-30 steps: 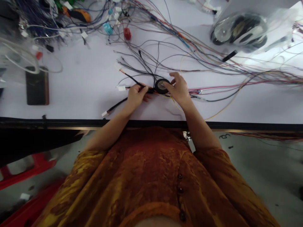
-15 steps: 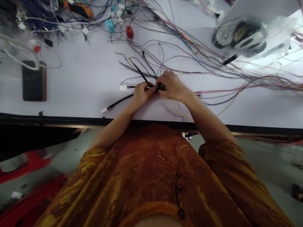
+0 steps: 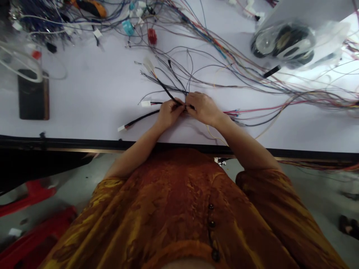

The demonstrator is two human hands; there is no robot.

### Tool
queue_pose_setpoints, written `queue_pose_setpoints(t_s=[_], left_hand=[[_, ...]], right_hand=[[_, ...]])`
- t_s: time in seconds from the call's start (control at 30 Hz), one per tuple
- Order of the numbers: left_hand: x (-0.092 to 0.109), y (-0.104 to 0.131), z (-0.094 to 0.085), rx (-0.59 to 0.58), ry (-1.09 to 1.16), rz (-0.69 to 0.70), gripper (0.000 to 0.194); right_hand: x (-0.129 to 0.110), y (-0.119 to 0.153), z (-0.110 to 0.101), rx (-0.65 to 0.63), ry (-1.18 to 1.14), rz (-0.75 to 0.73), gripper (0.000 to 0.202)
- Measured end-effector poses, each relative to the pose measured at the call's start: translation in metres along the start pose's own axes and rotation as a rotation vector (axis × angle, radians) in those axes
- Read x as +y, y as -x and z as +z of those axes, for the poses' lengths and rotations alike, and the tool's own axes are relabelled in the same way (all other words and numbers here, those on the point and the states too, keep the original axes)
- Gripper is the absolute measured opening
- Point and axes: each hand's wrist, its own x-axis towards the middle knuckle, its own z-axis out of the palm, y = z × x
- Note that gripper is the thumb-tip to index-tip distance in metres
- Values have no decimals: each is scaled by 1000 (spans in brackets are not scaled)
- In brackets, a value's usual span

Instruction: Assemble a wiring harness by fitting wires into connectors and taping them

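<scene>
My left hand [image 3: 169, 112] is closed in a pinch on a wire harness. From it a black-sleeved cable [image 3: 166, 89] runs up to a pale connector [image 3: 148, 65]. Another black-sleeved branch [image 3: 141, 118] leaves on the left and ends in a small white plug [image 3: 121, 128]. Between them lies a shorter lead with a white connector [image 3: 146, 103]. My right hand [image 3: 202, 107] touches the left fingertips, its fingers curled round a roll of black tape [image 3: 192, 107], mostly hidden now. Thin dark wires fan out beyond the hands, and red wires [image 3: 230, 111] emerge right of them.
A phone [image 3: 33, 95] lies on the left of the white table [image 3: 92, 89]. Bundled wires [image 3: 218, 45] cross the back and right side. At the back are an orange-black tool [image 3: 92, 8], red [image 3: 152, 36] and teal pieces [image 3: 128, 27], and a plastic bag of black parts [image 3: 286, 43].
My right hand has turned over the black roll and closed lower, so the roll is mostly covered. The left hand keeps its pinch. The view has shifted slightly.
</scene>
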Motion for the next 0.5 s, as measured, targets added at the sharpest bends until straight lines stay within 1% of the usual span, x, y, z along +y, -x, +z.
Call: queue_pose_setpoints(t_s=[0.07, 0.13, 0.17, 0.2, 0.23, 0.27, 0.3, 0.33, 0.37, 0.4, 0.43, 0.47, 0.5], left_hand=[[-3, -2, 1, 67, -55, 12, 14], [-6, -5, 1, 123, -49, -23, 18], [-6, -5, 0, 121, -19, -56, 19], [-6, -6, -2, 96, 20, -89, 19], [-6, -6, -4, 58, 57, -110, 19], [-5, -6, -6, 12, 82, -113, 20], [-5, -5, -8, -28, 99, -105, 20], [-4, -4, -9, -57, 111, -94, 21], [-4, -4, -10, -70, 122, -85, 22], [-4, -4, -10, -67, 129, -81, 23], [-5, -4, -9, -52, 133, -80, 24], [-6, -4, -8, -34, 134, -81, 26], [-7, -5, -6, -11, 132, -80, 27]], right_hand=[[-23, 6, 12, -15, -71, -106, 17], [-43, 16, 23, -34, -154, -203, 22], [-44, 21, 25, -28, -172, -205, 24], [-38, 27, 25, 26, -193, -165, 24], [-23, 32, 21, 117, -192, -112, 25], [-1, 38, 13, 185, -167, -39, 26], [26, 43, 4, 253, -138, 60, 28], [56, 48, -6, 361, -71, 230, 31], [83, 53, -16, 426, 3, 390, 36], [105, 57, -25, 433, 63, 499, 41], [119, 60, -30, 446, 124, 560, 46], [124, 61, -33, 455, 166, 582, 49], [120, 60, -31, 459, 181, 559, 49]])
